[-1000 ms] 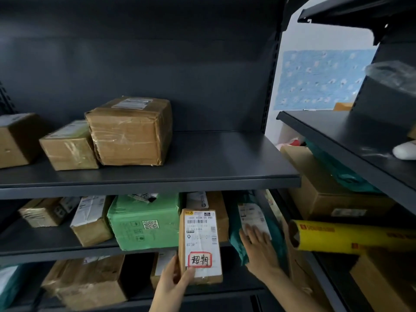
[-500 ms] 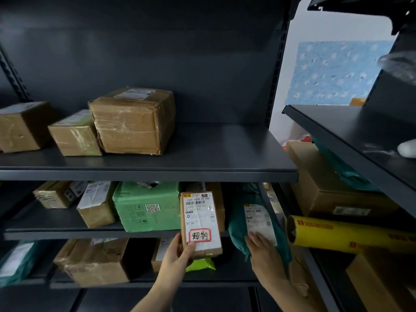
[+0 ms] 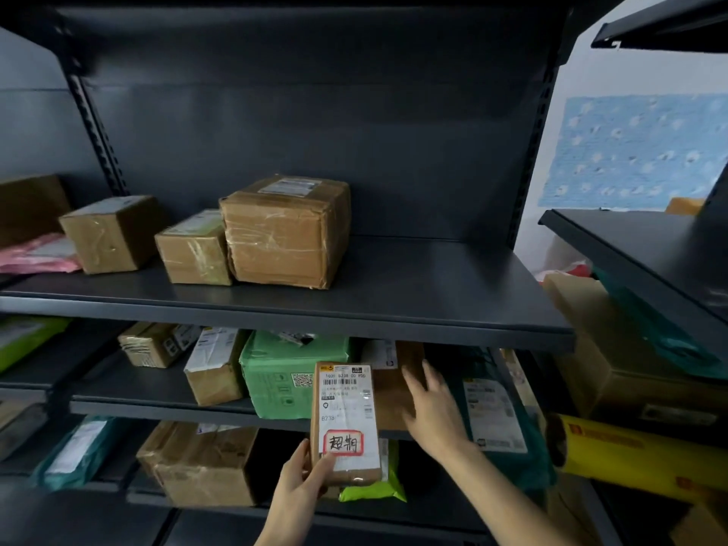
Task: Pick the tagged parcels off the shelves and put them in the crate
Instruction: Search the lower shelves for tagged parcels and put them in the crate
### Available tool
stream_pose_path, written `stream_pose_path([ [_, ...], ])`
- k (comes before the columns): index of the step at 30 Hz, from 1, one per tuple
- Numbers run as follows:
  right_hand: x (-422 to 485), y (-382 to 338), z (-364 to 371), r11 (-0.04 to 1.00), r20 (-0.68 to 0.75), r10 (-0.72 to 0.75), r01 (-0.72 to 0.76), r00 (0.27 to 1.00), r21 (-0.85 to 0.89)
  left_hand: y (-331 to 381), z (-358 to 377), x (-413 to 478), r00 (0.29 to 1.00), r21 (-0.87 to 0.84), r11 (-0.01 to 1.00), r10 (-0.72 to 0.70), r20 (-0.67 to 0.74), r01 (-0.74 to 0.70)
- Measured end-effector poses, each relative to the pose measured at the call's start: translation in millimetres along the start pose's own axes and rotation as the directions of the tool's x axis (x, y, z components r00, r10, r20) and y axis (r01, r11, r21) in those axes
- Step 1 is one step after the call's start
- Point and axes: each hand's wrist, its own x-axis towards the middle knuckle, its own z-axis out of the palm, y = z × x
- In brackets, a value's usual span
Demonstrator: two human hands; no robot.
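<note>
Head view: left grip [image 3: 300,481] clasps the tagged parcel [image 3: 343,419] upright before the middle shelf [image 3: 157,408]; right grip [image 3: 431,407], released, hovers at a brown box [image 3: 392,396]. Best check its label for a tag before pulling.

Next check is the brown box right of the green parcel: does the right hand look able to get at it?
Probably yes. The right hand, open, is at the front of the brown box, nothing between them. The tagged parcel in the left hand covers only its left part.
</note>
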Motion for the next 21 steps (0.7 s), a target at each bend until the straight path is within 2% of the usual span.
stream_pose_path([
  [3,4.1,-9.2,8.3,1.0,0.032,0.009,-0.009,0.999,-0.004,-2.3,-14.9,1.7,0.999,-0.043,0.999,-0.015,-0.029,0.014],
  [8,-13.4,-13.3,19.0,0.999,-0.076,0.035,-0.037,0.996,-0.019,-5.9,-35.9,3.3,0.994,-0.093,0.995,-0.041,-0.097,0.032],
  [12,-6.2,-35.1,18.7,0.984,-0.082,0.113,-0.123,0.99,-0.131,-6.5,-42.4,3.1,0.995,-0.11,0.993,-0.042,-0.09,0.032],
  [18,23.9,-64.3,25.4,0.93,0.061,0.237,-0.208,0.97,-0.302,-6.8,-48.7,6.9,0.995,-0.115,0.993,-0.037,-0.087,0.027],
  [21,29.5,-66.2,26.7,0.916,0.045,0.265,-0.236,0.963,-0.325,-9.4,-50.9,11.2,0.995,-0.134,0.99,-0.043,-0.085,0.031],
])
